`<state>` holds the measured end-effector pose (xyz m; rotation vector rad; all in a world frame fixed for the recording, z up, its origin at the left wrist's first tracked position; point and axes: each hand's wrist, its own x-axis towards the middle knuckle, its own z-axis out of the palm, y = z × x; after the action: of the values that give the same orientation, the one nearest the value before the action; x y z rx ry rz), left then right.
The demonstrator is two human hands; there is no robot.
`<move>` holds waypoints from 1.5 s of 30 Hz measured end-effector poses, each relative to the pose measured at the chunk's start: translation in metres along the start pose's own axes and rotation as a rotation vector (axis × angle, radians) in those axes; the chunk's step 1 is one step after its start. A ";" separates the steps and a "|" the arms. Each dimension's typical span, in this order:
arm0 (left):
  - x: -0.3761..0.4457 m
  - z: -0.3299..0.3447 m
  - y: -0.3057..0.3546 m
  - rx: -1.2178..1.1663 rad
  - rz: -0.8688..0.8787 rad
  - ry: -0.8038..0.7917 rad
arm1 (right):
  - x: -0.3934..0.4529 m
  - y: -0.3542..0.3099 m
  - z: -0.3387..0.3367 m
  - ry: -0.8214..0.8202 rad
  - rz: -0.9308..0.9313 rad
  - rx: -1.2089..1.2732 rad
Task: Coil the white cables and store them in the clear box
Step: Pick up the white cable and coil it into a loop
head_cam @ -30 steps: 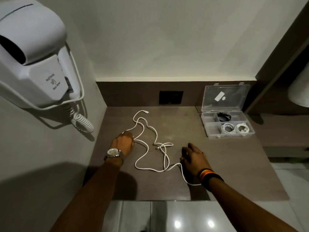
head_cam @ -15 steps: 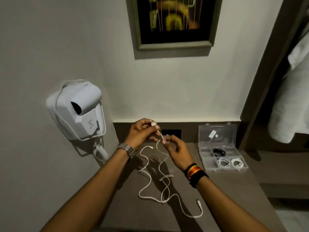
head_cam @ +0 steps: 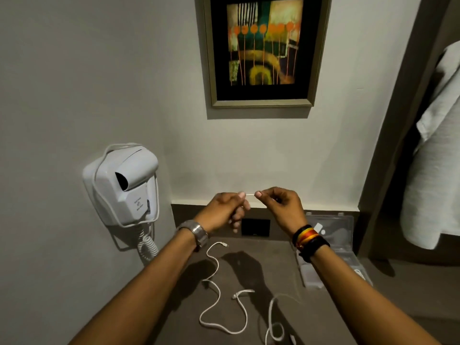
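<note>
My left hand [head_cam: 225, 207] and my right hand [head_cam: 281, 207] are raised in front of the wall, each pinching a white cable; a short taut stretch of it [head_cam: 250, 194] shows between the fingertips. From the right hand the cable drops to the brown shelf and loops there [head_cam: 273, 317]. A second white cable [head_cam: 216, 295] lies loose on the shelf below my hands. The clear box [head_cam: 346, 235] stands open at the right, partly hidden by my right wrist, with a coiled white cable [head_cam: 359, 272] inside.
A white wall-mounted hair dryer [head_cam: 127, 185] with a coiled cord hangs at the left. A black wall socket [head_cam: 256, 227] sits behind the shelf. A framed picture [head_cam: 263, 51] hangs above. A white robe [head_cam: 438, 155] hangs at the right.
Both hands lifted a cable off the shelf and have drawn apart, pulling a short stretch taut. The camera tilted up, away from the shelf.
</note>
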<state>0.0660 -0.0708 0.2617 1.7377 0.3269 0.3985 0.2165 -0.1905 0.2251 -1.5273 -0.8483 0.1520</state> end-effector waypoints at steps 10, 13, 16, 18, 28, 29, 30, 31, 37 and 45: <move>0.030 -0.015 -0.005 -0.015 0.268 0.187 | -0.032 -0.043 -0.029 -0.508 -0.183 -0.249; 0.009 0.010 -0.006 0.219 0.193 -0.079 | -0.005 -0.063 -0.044 -0.242 -0.282 -0.150; 0.001 0.027 0.006 -0.178 0.121 -0.122 | 0.015 -0.048 -0.047 -0.045 -0.168 -0.074; 0.004 0.027 0.015 -0.477 0.114 -0.045 | 0.008 -0.029 -0.039 -0.077 -0.100 -0.060; 0.002 0.005 -0.002 0.228 0.214 0.087 | -0.023 -0.072 -0.026 -0.291 -0.499 -0.492; -0.006 0.010 0.001 0.154 0.163 0.010 | -0.015 -0.075 -0.032 -0.218 -0.489 -0.447; -0.012 0.013 0.004 0.063 0.124 -0.062 | -0.007 -0.074 -0.036 -0.163 -0.432 -0.374; -0.015 0.016 0.006 -0.034 0.099 -0.118 | 0.000 -0.069 -0.038 -0.127 -0.346 -0.282; -0.006 0.007 0.022 -0.689 0.167 0.148 | -0.041 -0.020 -0.005 -0.395 -0.098 -0.221; -0.037 -0.007 -0.005 0.328 0.182 0.135 | -0.038 -0.083 -0.008 -0.219 -0.499 -0.492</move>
<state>0.0299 -0.0794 0.2551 2.0745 0.3462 0.6240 0.1598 -0.2267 0.2865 -1.7125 -1.4962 -0.2803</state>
